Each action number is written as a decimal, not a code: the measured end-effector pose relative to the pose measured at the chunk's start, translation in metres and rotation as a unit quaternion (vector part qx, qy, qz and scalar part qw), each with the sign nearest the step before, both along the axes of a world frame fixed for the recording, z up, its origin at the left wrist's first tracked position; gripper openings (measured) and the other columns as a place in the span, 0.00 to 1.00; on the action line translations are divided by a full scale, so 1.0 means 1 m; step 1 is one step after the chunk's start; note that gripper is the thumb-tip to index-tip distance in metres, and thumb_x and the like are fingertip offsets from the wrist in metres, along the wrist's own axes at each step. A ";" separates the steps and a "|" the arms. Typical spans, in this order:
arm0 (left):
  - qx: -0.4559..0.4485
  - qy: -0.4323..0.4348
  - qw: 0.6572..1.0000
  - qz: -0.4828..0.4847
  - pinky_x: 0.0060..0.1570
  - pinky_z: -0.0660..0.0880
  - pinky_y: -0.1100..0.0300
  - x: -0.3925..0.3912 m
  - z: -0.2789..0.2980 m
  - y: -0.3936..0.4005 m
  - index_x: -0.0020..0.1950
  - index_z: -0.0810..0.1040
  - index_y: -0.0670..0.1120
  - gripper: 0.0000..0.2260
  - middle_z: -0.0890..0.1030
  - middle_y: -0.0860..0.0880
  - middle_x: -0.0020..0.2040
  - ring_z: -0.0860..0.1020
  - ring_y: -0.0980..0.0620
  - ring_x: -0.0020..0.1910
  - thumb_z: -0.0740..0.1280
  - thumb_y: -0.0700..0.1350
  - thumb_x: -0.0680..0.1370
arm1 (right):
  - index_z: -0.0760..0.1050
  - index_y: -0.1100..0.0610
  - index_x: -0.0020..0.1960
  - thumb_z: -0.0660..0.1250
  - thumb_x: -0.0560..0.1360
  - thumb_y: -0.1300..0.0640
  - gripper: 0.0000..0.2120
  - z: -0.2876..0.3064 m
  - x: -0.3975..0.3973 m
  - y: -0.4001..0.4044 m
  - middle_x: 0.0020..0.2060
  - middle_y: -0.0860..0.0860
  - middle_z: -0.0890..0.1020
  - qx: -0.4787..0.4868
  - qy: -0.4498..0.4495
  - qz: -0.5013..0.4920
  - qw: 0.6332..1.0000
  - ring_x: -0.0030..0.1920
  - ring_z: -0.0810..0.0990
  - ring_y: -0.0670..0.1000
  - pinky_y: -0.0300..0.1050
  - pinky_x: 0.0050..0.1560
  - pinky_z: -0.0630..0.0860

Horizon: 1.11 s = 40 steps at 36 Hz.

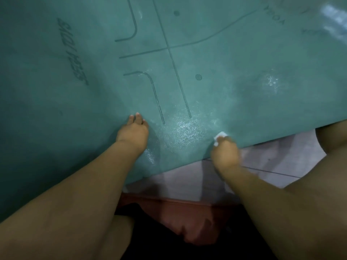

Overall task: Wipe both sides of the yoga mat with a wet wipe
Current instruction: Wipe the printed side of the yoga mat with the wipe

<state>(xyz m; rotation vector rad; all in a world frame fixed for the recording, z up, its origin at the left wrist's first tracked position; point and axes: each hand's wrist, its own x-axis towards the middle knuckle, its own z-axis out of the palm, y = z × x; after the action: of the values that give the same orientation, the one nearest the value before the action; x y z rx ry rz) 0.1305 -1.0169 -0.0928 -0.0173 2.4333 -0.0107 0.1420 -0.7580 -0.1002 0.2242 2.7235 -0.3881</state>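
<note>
A: Yoga mat [93, 62], teal, spread flat over the tiled floor [262, 166]; printed side up, with guide lines [169, 47], two dots and lettering showing; near edge running slantwise just ahead of the knees.

B: And the hands?

A: Left hand [132, 132] laid on the mat near that edge, fingers [138, 117] stretched forward and relaxed, grasping nothing; looks to be pinning the mat down. Right hand [225, 149] at the edge itself, fingers curled around a bunched white wet wipe [220, 135]; only a corner of the wipe peeking out past the knuckles, touching the mat.

B: Much done so far?

A: Hard to say for certain; shiny damp patches between the two hands [184, 130], another farther right [270, 81], and a bright streak at the far right corner [334, 17]; suggests a fair part of the right and near stretch already wiped. Left stretch around the lettering [73, 51] dull and matte; either dry again or not yet reached; cannot tell which.

B: Underside?

A: Hidden against the floor; nothing visible of it. Judging by the mat lying flat with the print up, probably midway through the first face at best; turning it over and wiping the second face likely all to come.

B: Anything else around?

A: Something reddish [187, 222] below the edge, between the legs; too blurred to name.
</note>
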 end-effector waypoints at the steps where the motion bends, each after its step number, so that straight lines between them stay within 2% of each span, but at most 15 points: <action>1: 0.005 0.002 1.000 0.000 0.73 0.58 0.50 0.001 0.000 0.000 0.76 0.53 0.41 0.31 0.47 0.41 0.77 0.49 0.42 0.76 0.65 0.43 0.78 | 0.73 0.65 0.56 0.56 0.76 0.67 0.12 -0.003 0.010 -0.017 0.52 0.61 0.78 -0.036 0.005 0.022 0.999 0.54 0.76 0.59 0.39 0.52 0.66; 3: 0.015 0.006 1.000 -0.001 0.73 0.58 0.49 0.002 0.000 -0.003 0.76 0.54 0.42 0.31 0.47 0.43 0.78 0.49 0.43 0.77 0.65 0.43 0.78 | 0.73 0.60 0.57 0.55 0.75 0.62 0.13 -0.005 0.030 -0.049 0.53 0.59 0.77 -0.087 -0.007 0.121 0.989 0.54 0.76 0.58 0.43 0.55 0.68; 5: 0.025 0.005 1.000 0.004 0.73 0.57 0.50 0.002 0.000 -0.006 0.77 0.54 0.43 0.32 0.47 0.45 0.78 0.49 0.44 0.77 0.67 0.44 0.77 | 0.72 0.57 0.60 0.56 0.77 0.58 0.13 0.001 0.045 -0.067 0.55 0.56 0.77 -0.119 -0.059 0.261 0.956 0.54 0.76 0.58 0.44 0.55 0.69; 8: 0.035 0.004 0.999 0.011 0.73 0.57 0.51 0.002 0.001 -0.008 0.76 0.54 0.44 0.34 0.47 0.46 0.78 0.49 0.45 0.77 0.68 0.45 0.76 | 0.71 0.58 0.65 0.57 0.79 0.56 0.17 0.006 0.039 -0.059 0.59 0.58 0.77 -0.121 -0.085 0.392 0.908 0.54 0.78 0.60 0.47 0.50 0.72; 10: 0.029 0.005 1.000 0.009 0.73 0.58 0.50 0.002 0.001 -0.006 0.76 0.55 0.43 0.33 0.48 0.46 0.78 0.49 0.45 0.77 0.68 0.45 0.76 | 0.69 0.57 0.68 0.58 0.78 0.58 0.18 0.005 0.022 -0.036 0.62 0.58 0.75 -0.055 -0.073 0.336 0.937 0.56 0.77 0.59 0.46 0.52 0.72; 13: 0.025 0.014 1.000 0.005 0.71 0.61 0.50 0.003 0.002 -0.002 0.74 0.58 0.42 0.30 0.52 0.44 0.76 0.52 0.43 0.76 0.68 0.44 0.76 | 0.72 0.58 0.63 0.56 0.78 0.61 0.15 0.010 -0.007 0.011 0.60 0.59 0.75 0.033 -0.047 0.128 0.990 0.57 0.76 0.60 0.47 0.54 0.71; 15: 0.029 0.029 0.999 0.007 0.68 0.66 0.50 0.003 0.005 0.001 0.70 0.64 0.41 0.25 0.57 0.43 0.73 0.56 0.42 0.73 0.67 0.42 0.74 | 0.73 0.59 0.59 0.56 0.77 0.64 0.13 0.015 -0.015 0.031 0.55 0.61 0.77 0.051 -0.027 0.033 0.998 0.53 0.77 0.61 0.47 0.50 0.71; 17: 0.030 0.026 0.999 0.019 0.64 0.69 0.51 0.003 0.010 0.006 0.67 0.66 0.40 0.22 0.58 0.42 0.70 0.58 0.41 0.70 0.65 0.39 0.73 | 0.74 0.59 0.55 0.56 0.76 0.65 0.11 0.013 -0.009 0.031 0.51 0.61 0.78 0.039 -0.025 0.007 0.999 0.51 0.77 0.60 0.45 0.47 0.70; 19: 0.031 0.017 0.999 0.021 0.63 0.70 0.51 0.003 0.012 0.012 0.67 0.65 0.39 0.23 0.57 0.41 0.69 0.58 0.40 0.68 0.63 0.38 0.73 | 0.74 0.59 0.52 0.56 0.75 0.64 0.10 0.007 0.003 0.017 0.50 0.58 0.78 -0.007 -0.019 0.019 1.000 0.51 0.78 0.59 0.43 0.46 0.69; 21: 0.041 0.011 0.999 0.016 0.63 0.69 0.52 0.005 0.013 0.018 0.67 0.64 0.39 0.24 0.57 0.41 0.69 0.58 0.40 0.68 0.64 0.39 0.72 | 0.74 0.59 0.52 0.55 0.73 0.62 0.12 0.001 0.016 0.001 0.50 0.57 0.79 -0.059 -0.035 0.104 0.992 0.51 0.77 0.59 0.43 0.46 0.69; 24: 0.052 0.011 0.999 0.003 0.65 0.67 0.52 0.006 0.014 0.028 0.68 0.64 0.41 0.24 0.57 0.41 0.69 0.59 0.40 0.67 0.65 0.47 0.75 | 0.73 0.57 0.61 0.58 0.75 0.61 0.15 0.002 0.016 -0.002 0.58 0.55 0.76 -0.023 -0.090 0.240 0.966 0.55 0.76 0.57 0.42 0.50 0.69; 26: 0.049 0.015 0.999 -0.012 0.65 0.65 0.51 0.006 0.016 0.037 0.69 0.63 0.42 0.25 0.57 0.42 0.70 0.59 0.40 0.67 0.64 0.52 0.76 | 0.72 0.55 0.62 0.58 0.76 0.60 0.15 0.010 0.003 0.008 0.59 0.55 0.75 0.011 -0.089 0.284 0.955 0.56 0.76 0.57 0.44 0.52 0.71; 30: 0.051 0.022 0.997 -0.059 0.65 0.64 0.50 0.007 0.015 0.062 0.72 0.60 0.45 0.29 0.56 0.42 0.71 0.60 0.40 0.67 0.63 0.58 0.76 | 0.71 0.52 0.65 0.57 0.78 0.59 0.17 0.033 -0.034 0.044 0.61 0.56 0.73 0.058 -0.041 0.216 0.974 0.57 0.77 0.60 0.48 0.56 0.73; 33: 0.053 0.020 0.996 -0.073 0.65 0.63 0.49 0.006 0.014 0.086 0.73 0.57 0.49 0.32 0.55 0.42 0.71 0.59 0.40 0.67 0.62 0.61 0.76 | 0.70 0.52 0.67 0.57 0.78 0.59 0.19 0.050 -0.061 0.077 0.61 0.56 0.71 0.115 0.013 0.183 0.976 0.56 0.77 0.61 0.51 0.54 0.74; 40: 0.072 0.029 0.994 -0.073 0.66 0.56 0.40 0.006 0.004 0.154 0.75 0.49 0.54 0.39 0.48 0.43 0.74 0.51 0.38 0.71 0.61 0.68 0.72 | 0.72 0.58 0.64 0.59 0.76 0.61 0.17 0.076 -0.095 0.131 0.55 0.59 0.71 0.215 0.024 0.268 0.939 0.52 0.75 0.61 0.51 0.46 0.72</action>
<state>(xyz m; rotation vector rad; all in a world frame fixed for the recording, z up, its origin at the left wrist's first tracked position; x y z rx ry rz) 0.1362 -0.8627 -0.0885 0.2292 2.4821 0.1014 0.0473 -0.6274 -0.0247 -0.4178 2.7345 0.3622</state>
